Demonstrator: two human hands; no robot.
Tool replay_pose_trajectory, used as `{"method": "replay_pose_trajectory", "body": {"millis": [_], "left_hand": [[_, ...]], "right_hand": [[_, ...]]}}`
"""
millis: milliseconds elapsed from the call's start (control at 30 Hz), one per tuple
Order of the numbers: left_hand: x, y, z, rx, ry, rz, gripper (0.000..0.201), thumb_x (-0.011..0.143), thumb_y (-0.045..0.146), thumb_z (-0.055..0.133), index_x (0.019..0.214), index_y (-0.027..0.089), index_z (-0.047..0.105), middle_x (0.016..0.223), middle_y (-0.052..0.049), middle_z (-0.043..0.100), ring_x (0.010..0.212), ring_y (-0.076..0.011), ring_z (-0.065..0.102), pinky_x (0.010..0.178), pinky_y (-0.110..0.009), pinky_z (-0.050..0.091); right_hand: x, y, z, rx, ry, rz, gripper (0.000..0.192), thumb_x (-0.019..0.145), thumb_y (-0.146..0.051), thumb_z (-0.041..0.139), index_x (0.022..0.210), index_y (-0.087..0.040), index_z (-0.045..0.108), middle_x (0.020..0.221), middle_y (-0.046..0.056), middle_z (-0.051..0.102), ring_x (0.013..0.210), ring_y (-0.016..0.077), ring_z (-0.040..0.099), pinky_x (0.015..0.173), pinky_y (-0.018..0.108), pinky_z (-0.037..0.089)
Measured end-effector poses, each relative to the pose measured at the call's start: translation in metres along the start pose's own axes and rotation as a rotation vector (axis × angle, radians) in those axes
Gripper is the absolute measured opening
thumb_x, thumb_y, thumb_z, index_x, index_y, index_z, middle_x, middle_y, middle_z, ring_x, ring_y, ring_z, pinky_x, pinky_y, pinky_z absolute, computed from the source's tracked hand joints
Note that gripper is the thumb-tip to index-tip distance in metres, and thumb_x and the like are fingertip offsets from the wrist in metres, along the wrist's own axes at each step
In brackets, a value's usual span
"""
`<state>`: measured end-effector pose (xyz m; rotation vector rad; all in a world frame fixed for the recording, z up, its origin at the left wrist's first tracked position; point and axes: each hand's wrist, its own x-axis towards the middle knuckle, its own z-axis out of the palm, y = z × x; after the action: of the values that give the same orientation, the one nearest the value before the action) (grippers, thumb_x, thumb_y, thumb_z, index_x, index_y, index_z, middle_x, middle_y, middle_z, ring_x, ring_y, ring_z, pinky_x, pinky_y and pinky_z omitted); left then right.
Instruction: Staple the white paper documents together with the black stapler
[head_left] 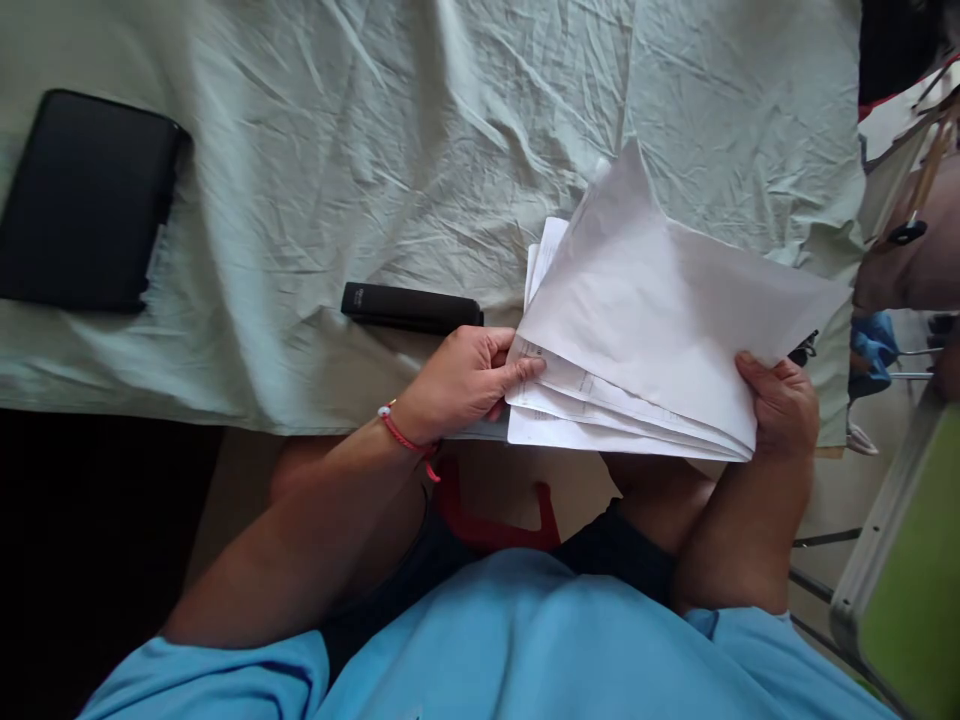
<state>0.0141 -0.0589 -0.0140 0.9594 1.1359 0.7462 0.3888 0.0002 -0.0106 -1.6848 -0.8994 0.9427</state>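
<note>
Several sheets of white paper (660,300) are fanned out between my two hands, over the front edge of the cloth-covered table. The top sheet is turned at an angle; printed text shows on sheets below it. My left hand (476,370), with a red braided bracelet at the wrist, pinches the left edge of the sheets between thumb and fingers. At the right edge, my right hand (780,400) grips the papers with the thumb on top. Just beyond my left hand a black stapler (412,306) lies on the cloth.
A pale green wrinkled cloth (337,150) covers the table. On the far left lies a flat black case-like object (86,200). A small black item (805,348) peeks out behind the papers. A green-topped folding table (911,560) stands at the right.
</note>
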Motion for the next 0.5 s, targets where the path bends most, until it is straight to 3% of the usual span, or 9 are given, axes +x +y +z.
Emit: {"method": "replay_pose_trajectory", "body": {"millis": [133,233,367,433,500], "left_hand": [[-0.001,0.002,0.0,0.013,0.031,0.056,0.055,0.087,0.071,0.082,0.084,0.017,0.069,0.068,0.001,0.061,0.057,-0.0126,0.052,0.05,-0.023,0.04],[-0.001,0.003,0.001,0.038,0.092,0.123,0.058,0.087,0.074,0.08,0.086,0.017,0.067,0.074,0.001,0.059,0.065,-0.0126,0.049,0.056,-0.024,0.039],[0.003,-0.004,0.008,-0.085,0.135,0.156,0.057,0.093,0.076,0.073,0.086,0.02,0.064,0.078,0.0,0.064,0.073,-0.0156,0.057,0.068,-0.027,0.052],[0.005,-0.007,0.014,-0.111,0.174,0.163,0.056,0.094,0.075,0.072,0.083,0.02,0.063,0.075,0.001,0.061,0.07,-0.0149,0.055,0.065,-0.027,0.05],[0.005,-0.006,0.018,-0.031,0.273,0.197,0.058,0.095,0.072,0.072,0.072,0.021,0.057,0.066,0.003,0.049,0.063,-0.0129,0.043,0.057,-0.026,0.04]], "right_hand": [[0.002,0.002,-0.003,0.031,0.006,-0.05,0.055,0.053,-0.04,0.102,0.094,-0.013,0.077,0.104,0.009,0.078,0.085,0.0168,0.073,0.088,0.032,0.068],[0.001,0.003,-0.003,0.068,0.028,-0.114,0.052,0.054,-0.039,0.102,0.092,-0.013,0.077,0.102,0.008,0.077,0.089,0.0155,0.072,0.09,0.03,0.067],[-0.004,0.003,0.003,0.129,0.085,-0.216,0.043,0.055,-0.038,0.098,0.085,-0.015,0.077,0.099,0.005,0.076,0.09,0.0135,0.071,0.089,0.025,0.065],[-0.006,0.003,0.005,0.157,0.107,-0.245,0.04,0.054,-0.035,0.096,0.083,-0.015,0.077,0.097,0.005,0.076,0.088,0.0125,0.069,0.086,0.023,0.064],[-0.007,0.002,0.007,0.184,0.111,-0.263,0.037,0.054,-0.032,0.095,0.081,-0.016,0.076,0.095,0.004,0.075,0.085,0.0124,0.069,0.086,0.024,0.064]]}}
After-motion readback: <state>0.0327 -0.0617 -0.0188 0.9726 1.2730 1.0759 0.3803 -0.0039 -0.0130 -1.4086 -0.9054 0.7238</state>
